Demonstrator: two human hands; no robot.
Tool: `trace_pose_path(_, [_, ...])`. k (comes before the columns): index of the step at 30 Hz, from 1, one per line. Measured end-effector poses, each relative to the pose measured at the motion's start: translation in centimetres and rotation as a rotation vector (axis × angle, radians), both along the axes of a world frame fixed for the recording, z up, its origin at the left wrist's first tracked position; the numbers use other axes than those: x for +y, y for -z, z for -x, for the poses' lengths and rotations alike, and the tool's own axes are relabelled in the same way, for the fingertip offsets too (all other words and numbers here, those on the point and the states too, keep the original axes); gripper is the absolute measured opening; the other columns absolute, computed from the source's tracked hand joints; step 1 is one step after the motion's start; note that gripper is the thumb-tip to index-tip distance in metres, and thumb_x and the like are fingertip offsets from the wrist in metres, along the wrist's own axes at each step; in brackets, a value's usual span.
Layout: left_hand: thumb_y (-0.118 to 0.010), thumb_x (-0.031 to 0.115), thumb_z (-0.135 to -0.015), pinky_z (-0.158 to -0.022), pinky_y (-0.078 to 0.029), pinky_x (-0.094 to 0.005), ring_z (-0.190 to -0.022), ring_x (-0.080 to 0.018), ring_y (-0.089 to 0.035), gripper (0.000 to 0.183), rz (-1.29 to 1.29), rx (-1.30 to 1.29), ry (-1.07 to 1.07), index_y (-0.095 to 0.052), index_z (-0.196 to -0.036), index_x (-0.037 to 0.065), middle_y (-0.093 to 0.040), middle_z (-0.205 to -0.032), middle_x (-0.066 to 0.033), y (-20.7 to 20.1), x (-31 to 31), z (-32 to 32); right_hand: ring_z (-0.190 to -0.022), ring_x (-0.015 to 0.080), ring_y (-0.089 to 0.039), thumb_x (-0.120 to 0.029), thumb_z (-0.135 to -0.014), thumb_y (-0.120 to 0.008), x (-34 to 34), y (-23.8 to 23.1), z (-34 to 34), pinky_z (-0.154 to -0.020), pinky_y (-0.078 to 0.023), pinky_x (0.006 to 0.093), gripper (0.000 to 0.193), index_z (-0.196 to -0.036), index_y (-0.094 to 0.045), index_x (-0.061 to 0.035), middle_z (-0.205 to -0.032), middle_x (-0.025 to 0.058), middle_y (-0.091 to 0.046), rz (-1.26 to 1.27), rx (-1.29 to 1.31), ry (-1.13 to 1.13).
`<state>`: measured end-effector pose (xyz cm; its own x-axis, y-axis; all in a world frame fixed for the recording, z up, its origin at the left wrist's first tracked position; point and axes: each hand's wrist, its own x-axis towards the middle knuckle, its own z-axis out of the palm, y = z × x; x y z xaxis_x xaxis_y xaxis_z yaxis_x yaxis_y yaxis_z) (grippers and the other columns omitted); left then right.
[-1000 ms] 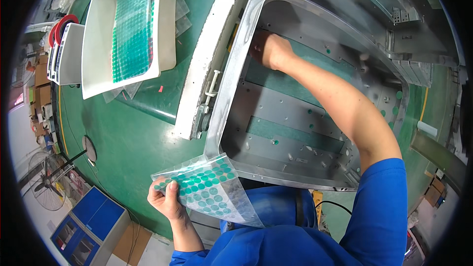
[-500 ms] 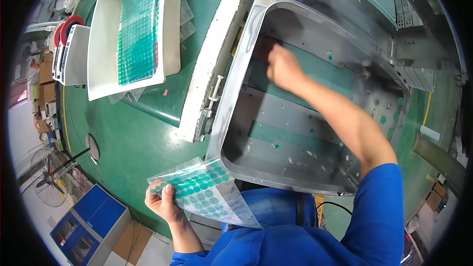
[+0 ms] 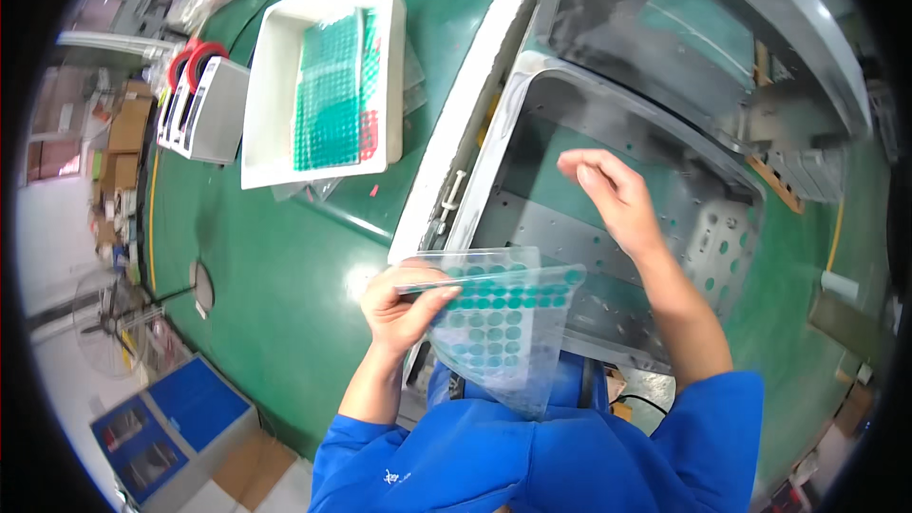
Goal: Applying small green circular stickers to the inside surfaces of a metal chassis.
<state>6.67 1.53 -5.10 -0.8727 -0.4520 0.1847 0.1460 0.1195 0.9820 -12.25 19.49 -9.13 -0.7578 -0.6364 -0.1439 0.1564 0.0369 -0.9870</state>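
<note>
My left hand [image 3: 407,309] pinches the left edge of a clear sheet of round green stickers [image 3: 496,323] between thumb and fingers. The sheet is bent over along its top, and its lower part hangs in front of my blue shirt. My right hand [image 3: 617,204] is above the grey metal housing [image 3: 532,228], fingers stretched toward the left and thumb slightly apart. Nothing shows in it. Round green dots mark the housing's inner walls and floor; my right forearm and the sheet hide part of it.
Left of the housing runs a white beam [image 3: 475,85] with a metal latch. Beyond it a white bin [image 3: 389,47] holds more sticker sheets, beside a white box with red rings [image 3: 217,114]. Another grey metal housing [image 3: 608,9] stands behind. A fan and blue-topped cabinet [image 3: 199,404] are at left.
My right hand has drawn back from deep inside the housing toward me, its fingers unfolding. My left hand has raised the sticker sheet and carried it right, in front of the housing.
</note>
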Motion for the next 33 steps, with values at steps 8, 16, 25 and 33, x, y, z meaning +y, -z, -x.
trace_pose_path(8, [-0.069, 0.002, -0.063, -0.050, -0.043, -0.0270, -0.059, -0.0205, -0.056, 0.019, 0.250, 0.332, 0.731, -0.061, -0.081, 0.003, -0.058, -0.072, -0.0098, -1.7, 0.7, 7.8, -0.081, 0.0154, -0.056, -0.002, -0.074, -0.058, 2.4, -11.9, -5.3, -0.072, -0.043, 0.0277, 0.016, -0.090, -0.059, 0.0001, -0.085, 0.0079, -0.061, -0.204, 0.414, -0.178])
trace_pose_path(16, [-0.066, -0.001, -0.062, -0.045, -0.037, -0.0256, -0.052, -0.0167, -0.050, 0.021, 0.251, 0.309, 0.952, -0.062, -0.082, 0.005, -0.054, -0.067, -0.0056, -1.2, 5.3, 7.3, -0.066, 0.0102, -0.053, -0.005, -0.074, -0.060, 7.3, -10.1, -13.0, -0.063, -0.043, 0.0245, 0.011, -0.085, -0.060, -0.0010, -0.073, 0.0038, -0.060, -0.337, 0.219, 0.317])
trace_pose_path(25, [-0.067, 0.000, -0.062, -0.044, -0.039, -0.0254, -0.051, -0.0168, -0.051, 0.023, 0.250, 0.274, 1.144, -0.062, -0.083, 0.008, -0.054, -0.066, -0.0045, 1.9, 7.4, 2.6, -0.068, 0.0111, -0.055, -0.004, -0.074, -0.061, 8.8, -6.5, -21.9, -0.065, -0.045, 0.0243, 0.013, -0.085, -0.057, 0.0000, -0.073, 0.0049, -0.059, -0.269, 0.041, 0.532])
trace_pose_path(33, [-0.061, -0.006, -0.059, -0.048, -0.043, -0.0267, -0.058, -0.0191, -0.055, 0.031, 0.323, 0.406, 1.269, -0.061, -0.087, 0.006, -0.056, -0.074, -0.0070, 3.3, 8.5, 2.0, -0.070, 0.0105, -0.055, -0.008, -0.074, -0.062, 10.2, -6.3, -23.8, -0.066, -0.045, 0.0243, 0.011, -0.082, -0.059, 0.0005, -0.074, 0.0058, -0.060, -0.254, -0.040, 0.595])
